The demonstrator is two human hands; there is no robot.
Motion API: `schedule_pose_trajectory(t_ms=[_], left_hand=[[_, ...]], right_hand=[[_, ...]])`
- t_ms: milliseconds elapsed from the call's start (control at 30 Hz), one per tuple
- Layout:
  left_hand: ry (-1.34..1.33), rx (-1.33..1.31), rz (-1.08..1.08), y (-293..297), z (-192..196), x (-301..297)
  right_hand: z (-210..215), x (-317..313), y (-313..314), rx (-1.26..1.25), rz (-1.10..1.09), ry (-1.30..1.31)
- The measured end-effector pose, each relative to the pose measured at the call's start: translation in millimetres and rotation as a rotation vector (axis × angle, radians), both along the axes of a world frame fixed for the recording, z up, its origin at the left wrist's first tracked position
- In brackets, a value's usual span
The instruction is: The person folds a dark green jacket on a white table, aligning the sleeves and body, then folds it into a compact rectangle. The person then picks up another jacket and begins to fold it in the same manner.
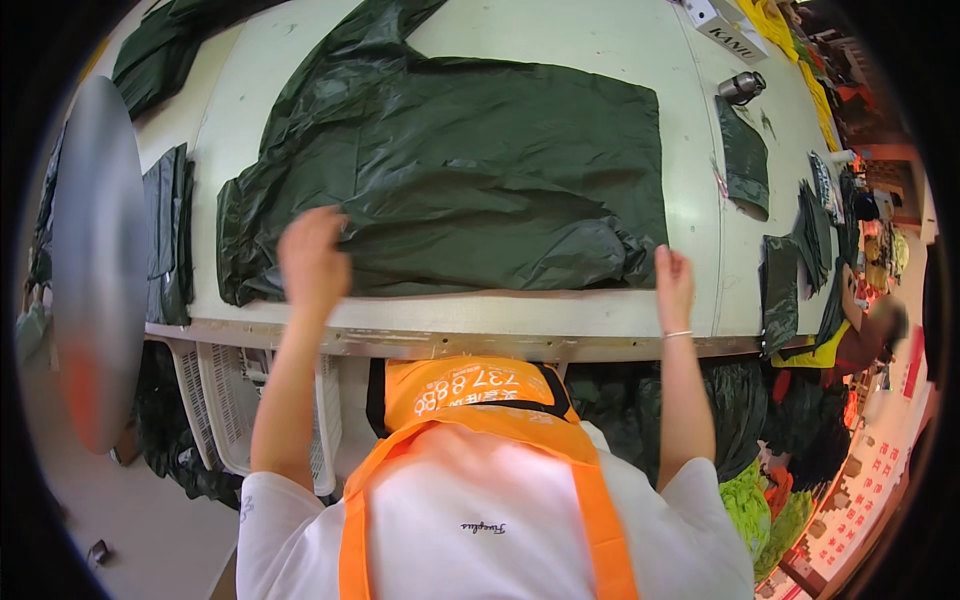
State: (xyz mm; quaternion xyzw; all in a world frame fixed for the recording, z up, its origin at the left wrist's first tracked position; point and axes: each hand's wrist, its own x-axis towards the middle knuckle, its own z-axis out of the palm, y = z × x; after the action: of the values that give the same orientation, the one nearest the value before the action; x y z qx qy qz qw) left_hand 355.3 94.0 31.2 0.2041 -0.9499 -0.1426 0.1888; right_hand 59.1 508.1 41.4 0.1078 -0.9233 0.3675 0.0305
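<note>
A dark green rain jacket [480,170] of thin, slightly shiny cloth lies spread on the pale table, wrinkled along its near side. One sleeve reaches away toward the far edge, and gathered cloth shows at its left end. Over the left part of the jacket is my left hand [316,262], its fingers bent and smeared by motion; whether they grip the cloth is unclear. At the jacket's near right corner, my right hand [675,280] has its thumb and fingers pinched together on the edge of the cloth.
Folded dark green pieces [168,235] lie at the left, with others [780,285] at the right. A steel flask [741,88] and a white box [722,28] stand far right. White plastic baskets [230,405] sit below the metal table edge [450,346]. Another person works at far right.
</note>
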Motion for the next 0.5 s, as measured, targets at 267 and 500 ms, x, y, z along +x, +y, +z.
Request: schedule_pose_trajectory(t_ms=[267, 500], left_hand=[[-0.291, -0.121, -0.034, 8, -75, -86], [-0.293, -0.035, -0.132, -10, -15, -66]], right_hand=[[8, -46, -18, 0.204, 0.038, 0.119], [14, -46, -43, 0.158, 0.224, 0.510]])
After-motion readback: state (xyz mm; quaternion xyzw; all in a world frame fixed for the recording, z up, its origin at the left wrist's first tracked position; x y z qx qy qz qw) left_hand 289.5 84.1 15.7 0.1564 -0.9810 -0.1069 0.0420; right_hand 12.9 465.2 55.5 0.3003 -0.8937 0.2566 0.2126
